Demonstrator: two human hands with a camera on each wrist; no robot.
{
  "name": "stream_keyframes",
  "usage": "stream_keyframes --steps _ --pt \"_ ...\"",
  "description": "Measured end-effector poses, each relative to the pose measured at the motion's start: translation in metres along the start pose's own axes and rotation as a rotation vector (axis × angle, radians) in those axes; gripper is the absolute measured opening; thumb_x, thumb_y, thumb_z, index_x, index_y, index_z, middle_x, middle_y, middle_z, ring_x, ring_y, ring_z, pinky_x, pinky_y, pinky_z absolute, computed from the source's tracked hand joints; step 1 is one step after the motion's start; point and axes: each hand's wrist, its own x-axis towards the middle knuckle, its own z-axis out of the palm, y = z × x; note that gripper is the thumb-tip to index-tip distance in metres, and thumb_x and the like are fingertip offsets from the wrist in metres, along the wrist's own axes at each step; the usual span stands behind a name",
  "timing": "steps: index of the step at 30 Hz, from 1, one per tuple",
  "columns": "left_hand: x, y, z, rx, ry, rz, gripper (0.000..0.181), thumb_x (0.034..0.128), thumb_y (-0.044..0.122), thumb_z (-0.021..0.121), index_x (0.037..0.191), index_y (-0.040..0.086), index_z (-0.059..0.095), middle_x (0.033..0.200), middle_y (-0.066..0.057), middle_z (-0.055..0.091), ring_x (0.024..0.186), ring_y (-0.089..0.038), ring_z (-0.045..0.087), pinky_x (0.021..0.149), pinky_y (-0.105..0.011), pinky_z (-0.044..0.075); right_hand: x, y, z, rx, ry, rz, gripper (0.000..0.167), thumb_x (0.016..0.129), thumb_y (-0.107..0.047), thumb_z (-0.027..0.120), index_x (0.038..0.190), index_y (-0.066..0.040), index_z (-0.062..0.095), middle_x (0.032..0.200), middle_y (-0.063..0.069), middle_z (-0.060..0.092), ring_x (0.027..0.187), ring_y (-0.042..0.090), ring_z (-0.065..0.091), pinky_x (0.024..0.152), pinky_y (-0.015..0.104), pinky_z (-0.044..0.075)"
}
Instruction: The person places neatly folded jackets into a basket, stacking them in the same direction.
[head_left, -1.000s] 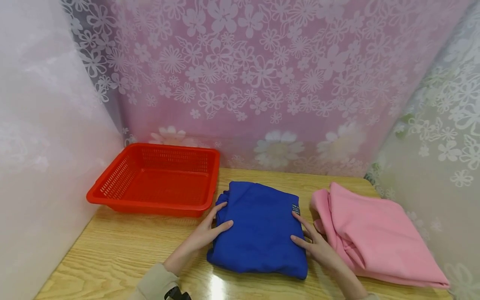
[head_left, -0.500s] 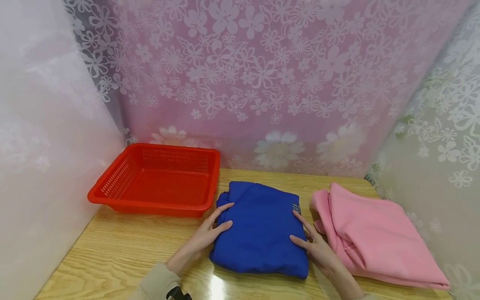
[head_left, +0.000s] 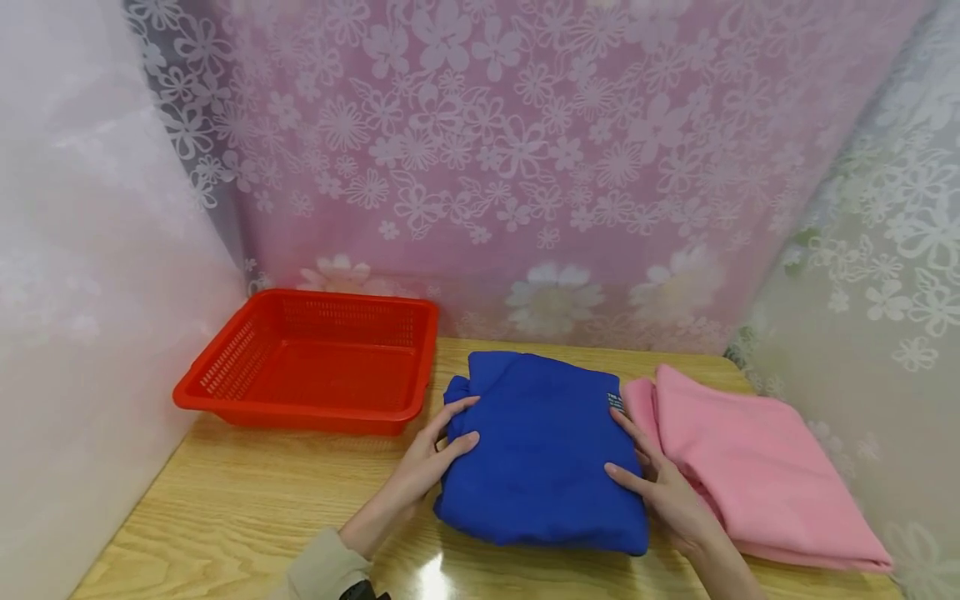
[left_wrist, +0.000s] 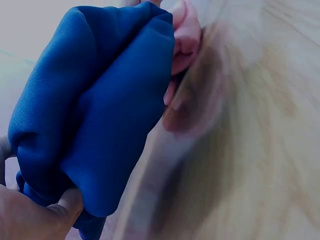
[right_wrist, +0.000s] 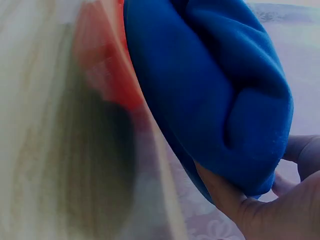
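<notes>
Both hands hold a folded blue garment point(head_left: 543, 454) by its two sides, and both wrist views show a gap between its underside and the table. My left hand point(head_left: 416, 471) grips the left edge, thumb and a finger on top, other fingers hidden beneath. On the opposite edge my right hand point(head_left: 671, 492) grips below a small dark label point(head_left: 615, 402). In the left wrist view the folded layers point(left_wrist: 100, 105) hang over the thumb; the right wrist view shows the thick rounded side point(right_wrist: 215, 95) pinched by the right hand point(right_wrist: 285, 205).
A red plastic basket point(head_left: 330, 367) with nothing in it stands at the back left of the wooden table point(head_left: 225, 500). Folded pink cloth point(head_left: 772, 475) lies at the right, partly behind the right hand. A floral curtain point(head_left: 487, 167) hangs behind the table.
The blue garment has risen off the table and moved slightly right, with both hands moving along with it. Basket and pink cloth have stayed in place.
</notes>
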Motion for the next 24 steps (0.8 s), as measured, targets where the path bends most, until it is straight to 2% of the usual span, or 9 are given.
stream_keyframes --steps 3,7,12,14,19,21,24 --pt "0.002 0.008 0.004 -0.005 -0.004 0.01 0.052 0.1017 0.034 0.063 0.151 0.036 0.046 0.155 -0.012 0.038 0.134 -0.036 0.05 0.105 -0.052 0.048 -0.005 -0.007 -0.002 0.066 -0.032 -0.009 0.076 0.108 -0.014 0.05 0.162 -0.045 0.008 0.169 0.013 -0.007 0.148 0.043 0.025 0.105 0.05 0.048" --pt "0.005 0.019 0.008 -0.005 -0.001 0.027 0.052 0.1017 0.034 0.063 0.151 0.036 0.046 0.155 -0.012 0.039 0.134 -0.036 0.049 0.104 -0.052 0.048 -0.009 -0.014 -0.005 0.035 -0.029 -0.042 0.075 0.108 -0.014 0.049 0.162 -0.046 0.007 0.168 0.017 -0.008 0.141 0.034 0.039 0.1 0.048 0.052" --pt "0.008 0.033 0.01 -0.002 0.002 0.045 0.05 0.1015 0.035 0.063 0.149 0.038 0.047 0.156 -0.007 0.039 0.136 -0.033 0.049 0.104 -0.051 0.048 -0.012 -0.027 -0.006 -0.059 0.008 -0.086 0.074 0.108 -0.016 0.051 0.162 -0.043 0.008 0.168 0.018 -0.009 0.142 0.03 0.035 0.098 0.041 0.054" --pt "0.009 0.04 0.009 -0.005 0.002 0.051 0.05 0.1019 0.034 0.063 0.149 0.039 0.047 0.155 -0.008 0.04 0.134 -0.033 0.05 0.103 -0.05 0.049 -0.012 -0.034 -0.006 -0.075 0.013 -0.101 0.075 0.108 -0.016 0.052 0.162 -0.043 0.008 0.169 0.016 -0.009 0.14 0.021 0.038 0.098 0.038 0.054" --pt "0.013 0.063 0.001 0.005 0.006 0.059 0.051 0.1028 0.031 0.061 0.15 0.038 0.045 0.152 -0.011 0.043 0.13 -0.034 0.054 0.101 -0.05 0.051 -0.007 -0.055 -0.001 -0.088 0.011 -0.143 0.076 0.107 -0.017 0.053 0.162 -0.043 0.008 0.169 0.015 -0.012 0.149 0.039 0.027 0.097 0.037 0.055" --pt "0.013 0.073 -0.004 0.033 0.016 0.069 0.05 0.1029 0.033 0.061 0.15 0.039 0.045 0.15 -0.01 0.046 0.129 -0.033 0.055 0.1 -0.049 0.052 -0.003 -0.062 0.003 -0.087 0.011 -0.159 0.075 0.107 -0.017 0.052 0.162 -0.043 0.008 0.169 0.016 -0.012 0.151 0.05 0.012 0.097 0.035 0.055" --pt "0.014 0.088 -0.017 0.06 0.042 0.086 0.048 0.1028 0.036 0.06 0.149 0.042 0.046 0.147 -0.009 0.048 0.126 -0.033 0.057 0.097 -0.048 0.054 0.006 -0.074 0.014 -0.06 -0.005 -0.179 0.074 0.108 -0.018 0.052 0.162 -0.043 0.008 0.169 0.016 -0.007 0.149 0.051 0.017 0.093 0.034 0.056"
